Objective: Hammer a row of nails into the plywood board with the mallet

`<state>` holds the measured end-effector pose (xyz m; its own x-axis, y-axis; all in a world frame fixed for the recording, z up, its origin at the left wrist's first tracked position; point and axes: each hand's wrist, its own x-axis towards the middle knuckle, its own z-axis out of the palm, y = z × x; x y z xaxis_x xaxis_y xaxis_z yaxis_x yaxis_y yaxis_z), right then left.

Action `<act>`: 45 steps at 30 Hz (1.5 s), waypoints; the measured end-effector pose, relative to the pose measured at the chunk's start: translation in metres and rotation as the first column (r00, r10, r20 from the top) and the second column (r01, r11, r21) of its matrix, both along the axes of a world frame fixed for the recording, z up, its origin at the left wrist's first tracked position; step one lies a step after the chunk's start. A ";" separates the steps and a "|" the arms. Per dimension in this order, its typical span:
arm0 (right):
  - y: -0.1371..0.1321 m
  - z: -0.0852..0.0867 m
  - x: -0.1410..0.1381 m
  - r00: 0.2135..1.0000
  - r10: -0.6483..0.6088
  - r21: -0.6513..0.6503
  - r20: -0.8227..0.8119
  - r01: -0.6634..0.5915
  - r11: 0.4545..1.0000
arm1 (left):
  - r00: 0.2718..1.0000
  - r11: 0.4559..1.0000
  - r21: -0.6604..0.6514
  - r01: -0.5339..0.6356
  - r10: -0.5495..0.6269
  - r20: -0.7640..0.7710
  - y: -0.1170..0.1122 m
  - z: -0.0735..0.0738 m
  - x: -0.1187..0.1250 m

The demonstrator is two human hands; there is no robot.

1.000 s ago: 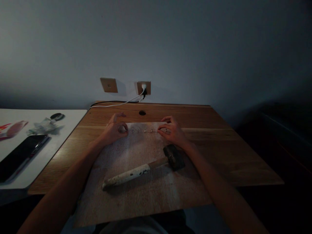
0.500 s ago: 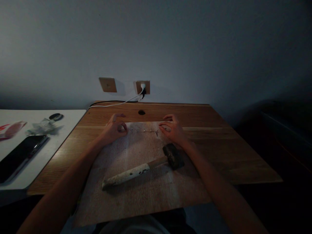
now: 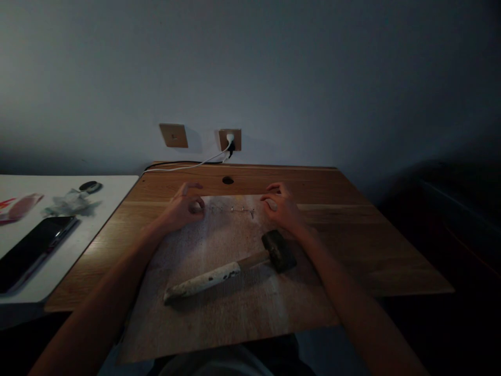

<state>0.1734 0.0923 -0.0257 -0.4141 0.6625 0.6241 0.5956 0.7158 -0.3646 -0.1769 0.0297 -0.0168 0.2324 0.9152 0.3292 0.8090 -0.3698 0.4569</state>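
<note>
A row of several small nails [image 3: 232,209] stands in a thin wooden board [image 3: 203,334], near its far edge. A faint thin line, like thread or wire, runs along the row; its ends are too fine to make out. My left hand [image 3: 183,210] is at the left end of the row, with thumb and forefinger pinched together. At the right end is my right hand [image 3: 285,209], its thumb and forefinger tips close together in a pinch. What either pinch holds is too small to see. A hammer [image 3: 219,277] lies across the board between my forearms, its dark head to the right.
The board rests on a wooden table [image 3: 371,250] against the wall. A white table [image 3: 23,282] at left bears a phone [image 3: 33,253], crumpled clear plastic [image 3: 72,202], a dark round object [image 3: 90,186] and a red-and-white packet [image 3: 20,207]. Cables [image 3: 195,166] run to a wall socket [image 3: 236,140].
My right hand has moved slightly to the right, away from the nails. My left hand stays pinched in nearly the same place. The hammer has not moved.
</note>
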 end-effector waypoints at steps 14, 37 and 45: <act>0.002 0.001 0.006 0.998 -0.065 0.006 0.020 0.065 0.998 | 0.990 0.982 0.186 -0.035 0.009 0.139 0.000 0.005 0.003; 0.003 0.000 0.012 0.992 -0.063 -0.028 0.105 0.066 0.997 | 0.995 1.000 0.028 -0.004 0.007 -0.103 -0.004 0.010 -0.016; 0.003 0.002 0.017 0.989 -0.061 -0.043 0.134 0.068 0.997 | 0.994 0.999 -0.001 -0.038 0.037 -0.105 -0.003 0.008 -0.019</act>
<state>0.1901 0.0957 -0.0233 -0.4466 0.7182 0.5336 0.6854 0.6580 -0.3119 -0.1963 0.0267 -0.0089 0.2311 0.9249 0.3020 0.8658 -0.3371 0.3698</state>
